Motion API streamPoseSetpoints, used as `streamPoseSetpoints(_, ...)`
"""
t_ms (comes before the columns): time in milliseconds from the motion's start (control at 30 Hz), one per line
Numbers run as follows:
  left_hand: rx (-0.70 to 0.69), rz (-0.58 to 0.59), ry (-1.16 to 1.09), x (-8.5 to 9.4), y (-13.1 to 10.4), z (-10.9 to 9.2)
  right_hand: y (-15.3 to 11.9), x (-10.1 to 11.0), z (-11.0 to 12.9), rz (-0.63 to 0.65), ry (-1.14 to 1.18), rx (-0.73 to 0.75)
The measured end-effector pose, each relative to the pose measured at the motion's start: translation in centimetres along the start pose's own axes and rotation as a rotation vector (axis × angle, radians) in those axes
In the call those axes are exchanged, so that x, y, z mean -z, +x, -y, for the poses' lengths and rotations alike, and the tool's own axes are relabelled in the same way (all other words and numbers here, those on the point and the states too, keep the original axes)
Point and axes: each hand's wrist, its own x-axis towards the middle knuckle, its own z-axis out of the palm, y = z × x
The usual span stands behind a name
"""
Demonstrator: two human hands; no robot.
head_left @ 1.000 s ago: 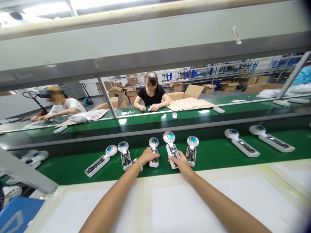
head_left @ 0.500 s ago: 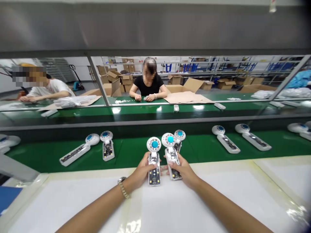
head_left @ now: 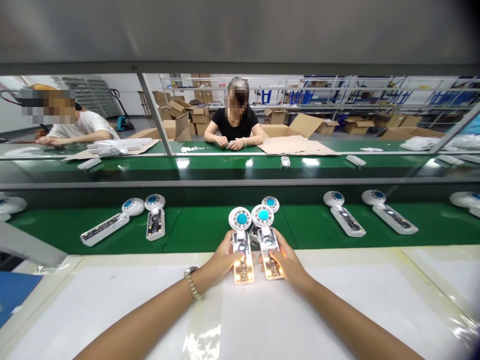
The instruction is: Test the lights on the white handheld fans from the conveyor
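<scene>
My left hand (head_left: 226, 254) is closed around a handheld fan (head_left: 243, 270), its thumb on the clear front of the handle. The fan has a round white slotted head with a blue centre. In my right hand (head_left: 288, 260) is a matching handheld fan (head_left: 270, 262), also under the thumb. Orange-yellow lights glow inside both handles, where a circuit board shows. The two fans stand side by side, heads upward, above the white worktop's far edge. Right behind them another fan (head_left: 270, 203) lies on the green belt, its handle mostly hidden.
More fans lie on the green belt (head_left: 210, 235), among them one at the left (head_left: 155, 222) and one at the right (head_left: 347, 220). The white worktop (head_left: 150, 320) is nearest me. Across a second belt sit two people; a metal post (head_left: 153, 115) rises between them. Cardboard boxes (head_left: 200, 115) stand behind.
The lights in both handles have come on; they were dark before. Both fans are now closer together, and the right one is more upright. Fans on the belt's left side have shifted slightly left.
</scene>
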Motion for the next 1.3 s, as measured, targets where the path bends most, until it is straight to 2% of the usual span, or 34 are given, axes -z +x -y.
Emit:
streamPoseSetpoints(233, -0.004, 0.03, 0.006, -0.2, -0.1, -0.3, 0.1, 0.2, 0.0, 0.024, 0.003, 0.023)
streamPoseSetpoints(567, -0.028, 0.001, 0.013, -0.6, -0.6, -0.4, -0.3, 0.1, 0.2, 0.046, 0.006, 0.002)
streamPoseSetpoints(900, -0.04, 0.034, 0.001, 0.0, -0.1, 0.0, -0.3, 0.0, -0.2, 0.019, -0.008, 0.008)
streamPoseSetpoints(1300, -0.04, 0.068, -0.022, 0.5, 0.2, 0.5, -0.1, 0.1, -0.2, 0.075, -0.013, 0.043)
